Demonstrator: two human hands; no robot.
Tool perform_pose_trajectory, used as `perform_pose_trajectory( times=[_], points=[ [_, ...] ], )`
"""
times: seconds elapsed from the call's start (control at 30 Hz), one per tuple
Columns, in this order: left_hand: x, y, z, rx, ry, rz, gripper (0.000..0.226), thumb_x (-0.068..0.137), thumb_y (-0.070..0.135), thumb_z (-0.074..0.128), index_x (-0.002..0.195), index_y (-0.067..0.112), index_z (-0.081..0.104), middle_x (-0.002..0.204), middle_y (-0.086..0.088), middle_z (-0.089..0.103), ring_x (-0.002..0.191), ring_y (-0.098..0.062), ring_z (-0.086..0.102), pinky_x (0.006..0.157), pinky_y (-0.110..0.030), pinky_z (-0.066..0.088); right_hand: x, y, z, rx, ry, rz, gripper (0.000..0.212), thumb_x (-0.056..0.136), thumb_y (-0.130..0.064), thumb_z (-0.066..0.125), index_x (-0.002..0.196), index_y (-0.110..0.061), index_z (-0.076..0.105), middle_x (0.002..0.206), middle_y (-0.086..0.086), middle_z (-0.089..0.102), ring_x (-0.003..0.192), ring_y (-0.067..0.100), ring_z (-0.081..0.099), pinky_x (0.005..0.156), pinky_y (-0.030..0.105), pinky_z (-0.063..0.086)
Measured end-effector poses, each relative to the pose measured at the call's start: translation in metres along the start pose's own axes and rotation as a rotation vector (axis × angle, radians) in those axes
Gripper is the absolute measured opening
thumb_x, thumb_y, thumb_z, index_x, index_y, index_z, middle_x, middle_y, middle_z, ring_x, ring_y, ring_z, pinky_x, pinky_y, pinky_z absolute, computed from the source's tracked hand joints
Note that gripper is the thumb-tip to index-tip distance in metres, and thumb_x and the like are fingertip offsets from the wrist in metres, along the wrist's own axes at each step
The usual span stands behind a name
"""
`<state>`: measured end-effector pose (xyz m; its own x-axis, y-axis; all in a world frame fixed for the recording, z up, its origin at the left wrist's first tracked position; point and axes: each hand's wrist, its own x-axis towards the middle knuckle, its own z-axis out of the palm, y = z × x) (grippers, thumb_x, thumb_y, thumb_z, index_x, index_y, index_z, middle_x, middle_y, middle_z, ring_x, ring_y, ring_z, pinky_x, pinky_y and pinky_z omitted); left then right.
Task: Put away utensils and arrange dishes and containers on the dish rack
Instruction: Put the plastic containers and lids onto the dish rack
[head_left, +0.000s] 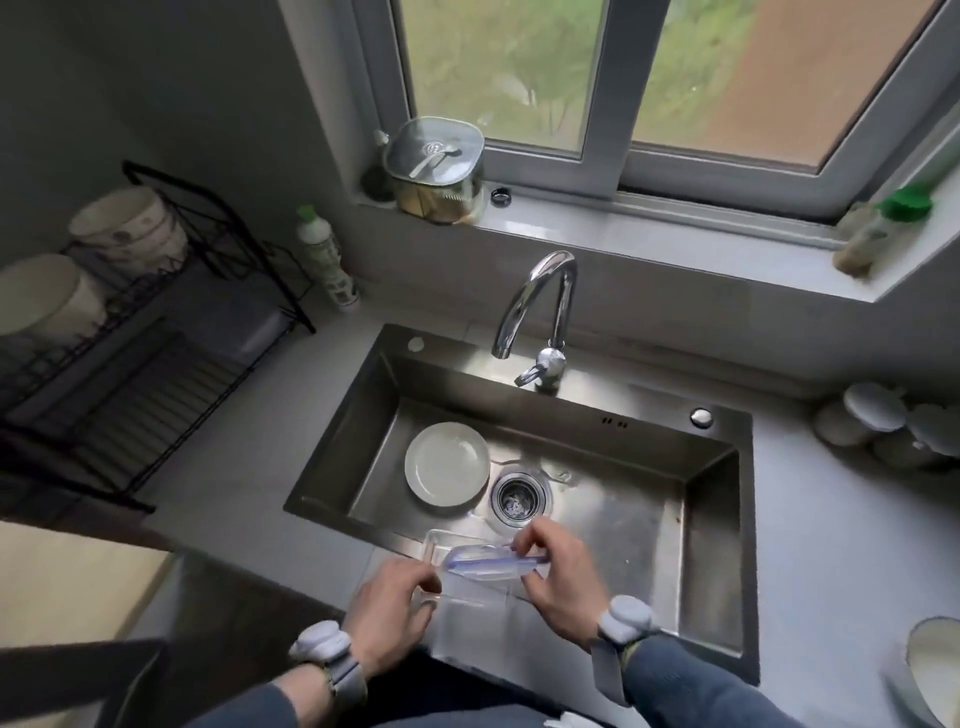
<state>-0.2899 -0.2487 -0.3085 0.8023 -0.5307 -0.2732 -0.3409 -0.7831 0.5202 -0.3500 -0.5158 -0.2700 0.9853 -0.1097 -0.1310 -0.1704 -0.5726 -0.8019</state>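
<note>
Over the near edge of the steel sink (717, 519), my left hand (387, 613) grips a clear plastic container (467, 587) by its left side. My right hand (558, 577) pinches a clear lid with a blue rim (488, 561) that lies tilted on top of the container. A white plate (447, 463) lies flat in the sink, left of the drain (517, 496). The black wire dish rack (130, 374) stands on the counter at the left, with white bowls (130, 228) and another white dish (44, 296) on its upper tier.
A chrome tap (540, 312) arches over the sink's back. A soap bottle (327, 260) stands by the rack. A lidded pot (434, 169) sits on the window sill. Lidded jars (883, 426) stand at the right, and a white bowl (935, 670) sits at the lower right corner.
</note>
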Motion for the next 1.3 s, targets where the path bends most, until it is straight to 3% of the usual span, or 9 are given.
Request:
perform_pose_trajectory(
  times=[0.23,0.4,0.57,0.67,0.77,0.87,1.07,1.13,1.3],
  points=[
    [-0.019,-0.003,-0.004,0.038,-0.077,-0.040,0.032,0.079,0.045,0.055,0.110,0.039,0.060,0.117,0.020,0.055,0.122,-0.003,0.049,0.102,-0.022,0.042,-0.005,-0.009,0.016,-0.088,-0.131,-0.116,0.014,0.072,-0.019,0.045,0.082,-0.030,0.043,0.103,-0.024,0.061,0.098,-0.009,0.051,0.084,0.018,0.042],
    [-0.028,-0.003,-0.015,0.076,-0.159,-0.077,0.031,0.083,0.037,0.054,0.113,0.044,0.055,0.142,0.012,0.047,0.135,-0.006,0.046,0.105,-0.027,0.043,-0.004,-0.017,0.018,-0.085,-0.079,-0.132,0.042,0.076,-0.014,0.045,0.106,-0.042,0.050,0.091,-0.022,0.053,0.090,0.005,0.055,0.082,0.022,0.045],
    [-0.028,-0.003,-0.022,-0.057,0.010,-0.038,0.030,0.087,0.020,0.053,0.094,0.049,0.055,0.114,0.024,0.061,0.117,0.006,0.050,0.097,-0.021,0.046,-0.002,-0.024,0.016,-0.141,-0.117,-0.266,0.042,0.077,-0.008,0.038,0.110,-0.035,0.044,0.102,-0.012,0.058,0.099,0.013,0.057,0.090,0.025,0.046],
    [-0.015,0.011,-0.031,-0.409,0.171,-0.328,0.020,0.098,0.019,0.055,0.094,0.031,0.071,0.095,0.016,0.072,0.097,0.001,0.063,0.081,-0.013,0.048,0.003,-0.024,0.016,-0.215,-0.132,-0.378,0.025,0.081,-0.010,0.036,0.097,-0.029,0.041,0.120,-0.004,0.063,0.114,0.017,0.057,0.100,0.025,0.043],
    [0.002,0.020,-0.041,-0.738,0.149,-0.508,0.015,0.100,0.031,0.058,0.101,0.024,0.071,0.092,0.001,0.075,0.081,-0.016,0.069,0.064,-0.030,0.054,0.008,-0.025,0.018,-0.306,-0.122,-0.517,0.020,0.081,-0.004,0.045,0.087,-0.023,0.042,0.126,-0.008,0.063,0.118,0.015,0.056,0.102,0.023,0.040],
    [0.010,0.023,-0.038,-0.827,0.068,-0.544,0.024,0.097,0.024,0.066,0.117,0.013,0.063,0.097,-0.010,0.071,0.064,-0.014,0.067,0.057,-0.027,0.054,0.011,-0.023,0.020,-0.348,-0.115,-0.577,0.016,0.087,-0.007,0.052,0.086,-0.021,0.046,0.131,-0.010,0.062,0.124,0.013,0.052,0.106,0.025,0.038],
    [0.005,0.015,-0.025,-0.796,0.072,-0.559,0.032,0.094,0.006,0.068,0.125,0.004,0.059,0.100,-0.012,0.063,0.053,-0.012,0.066,0.056,-0.023,0.056,0.007,0.002,0.020,-0.301,-0.215,-0.330,0.033,0.081,-0.011,0.055,0.111,-0.019,0.043,0.158,-0.002,0.031,0.147,0.015,0.027,0.117,0.021,0.025],
    [0.000,0.011,-0.018,-0.618,0.110,-0.508,0.030,0.092,0.014,0.071,0.120,0.017,0.061,0.105,-0.005,0.064,0.061,-0.013,0.070,0.062,-0.027,0.059,0.005,0.008,0.021,-0.292,-0.280,-0.229,0.040,0.085,-0.021,0.056,0.121,-0.020,0.039,0.159,-0.001,0.028,0.144,0.017,0.031,0.108,0.014,0.026],
    [-0.004,0.010,-0.009,-0.377,0.174,-0.440,0.031,0.090,0.025,0.073,0.118,0.028,0.061,0.104,0.007,0.062,0.070,-0.009,0.066,0.078,-0.027,0.056,0.002,0.009,0.025,-0.210,-0.389,-0.057,0.064,0.080,-0.038,0.052,0.137,-0.032,0.024,0.138,-0.007,0.043,0.118,0.019,0.053,0.099,0.032,0.046]
  ],
)
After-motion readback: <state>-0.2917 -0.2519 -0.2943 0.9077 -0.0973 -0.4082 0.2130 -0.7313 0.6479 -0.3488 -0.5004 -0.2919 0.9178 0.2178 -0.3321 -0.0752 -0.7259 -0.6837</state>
